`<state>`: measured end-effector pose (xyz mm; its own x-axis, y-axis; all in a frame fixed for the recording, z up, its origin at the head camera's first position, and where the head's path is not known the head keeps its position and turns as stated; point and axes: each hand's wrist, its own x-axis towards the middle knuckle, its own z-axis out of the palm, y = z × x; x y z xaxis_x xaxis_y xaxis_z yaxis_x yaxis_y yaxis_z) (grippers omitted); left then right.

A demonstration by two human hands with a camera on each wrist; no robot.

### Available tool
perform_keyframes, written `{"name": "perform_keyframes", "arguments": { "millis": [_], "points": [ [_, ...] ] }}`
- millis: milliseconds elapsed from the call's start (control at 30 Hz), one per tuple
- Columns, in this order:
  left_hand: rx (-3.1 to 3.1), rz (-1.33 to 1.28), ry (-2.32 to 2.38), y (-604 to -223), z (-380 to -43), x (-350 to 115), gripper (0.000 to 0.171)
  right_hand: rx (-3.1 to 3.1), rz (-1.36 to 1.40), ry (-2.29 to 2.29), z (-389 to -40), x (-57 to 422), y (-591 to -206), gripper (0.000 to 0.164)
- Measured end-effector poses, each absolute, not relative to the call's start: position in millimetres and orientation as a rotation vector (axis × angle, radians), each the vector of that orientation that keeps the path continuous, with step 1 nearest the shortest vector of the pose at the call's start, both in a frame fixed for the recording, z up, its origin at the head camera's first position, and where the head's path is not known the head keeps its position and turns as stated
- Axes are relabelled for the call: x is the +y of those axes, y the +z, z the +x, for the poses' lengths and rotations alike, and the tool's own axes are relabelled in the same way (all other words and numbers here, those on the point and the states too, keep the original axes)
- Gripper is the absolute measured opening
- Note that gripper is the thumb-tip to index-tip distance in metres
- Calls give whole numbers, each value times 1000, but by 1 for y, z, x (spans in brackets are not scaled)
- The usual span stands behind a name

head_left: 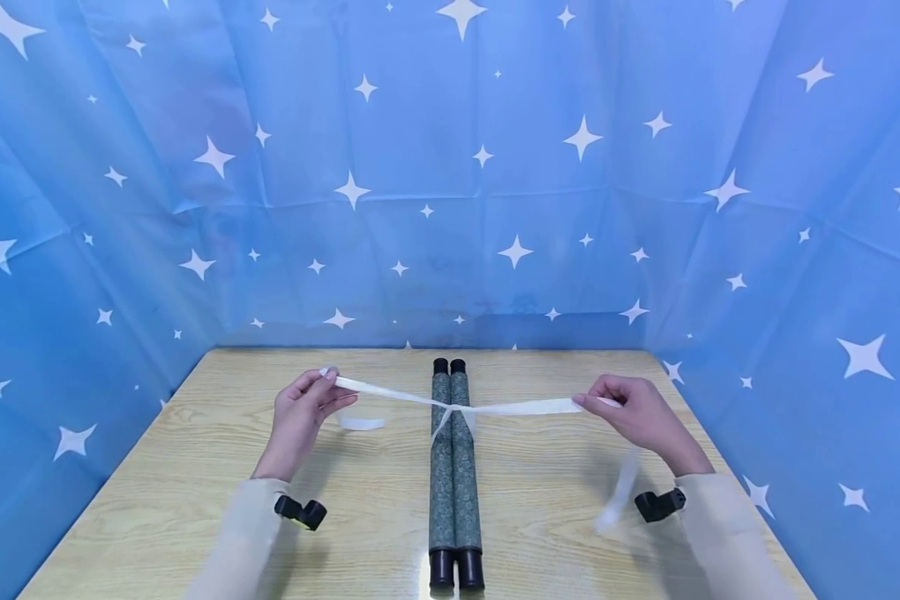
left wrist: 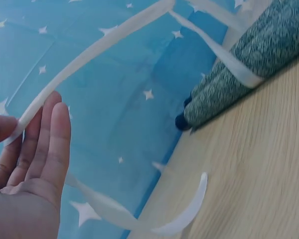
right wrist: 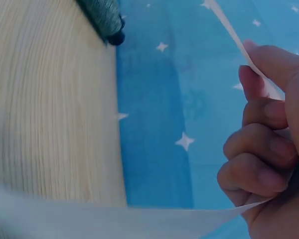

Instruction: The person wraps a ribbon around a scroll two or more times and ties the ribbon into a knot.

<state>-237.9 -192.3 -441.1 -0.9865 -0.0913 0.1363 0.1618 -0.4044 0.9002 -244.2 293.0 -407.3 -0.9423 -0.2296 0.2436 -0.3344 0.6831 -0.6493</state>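
Two rolled scrolls (head_left: 453,492) in green patterned cloth with black end knobs lie side by side, lengthwise on the table. A white ribbon (head_left: 525,407) loops round them and crosses above their upper part. My left hand (head_left: 303,412) pinches one end length between thumb and index finger, the other fingers extended; its loose tail (left wrist: 109,211) hangs below in the left wrist view. On the other side my right hand (head_left: 637,410) pinches the opposite length, its remaining fingers curled, and a tail (head_left: 619,496) dangles under it. Both lengths stretch out nearly straight, raised off the tabletop.
The light wood-grain table (head_left: 195,500) carries the scrolls at its middle. Blue cloth (head_left: 435,275) with white stars hangs behind and along both sides. Small black cameras (head_left: 300,511) are strapped at both wrists, over pale sleeves.
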Motion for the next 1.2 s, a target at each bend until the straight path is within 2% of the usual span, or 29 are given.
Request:
{"name": "perform_keyframes", "arguments": {
  "millis": [967, 1200],
  "points": [
    [-1839, 372, -2385, -480, -212, -256, 17, -2784, 291, 980, -253, 337, -453, 42],
    [-1993, 476, -2316, -488, -205, -262, 29, -2859, 216, 952, -253, 343, -464, 47]
  ]
}}
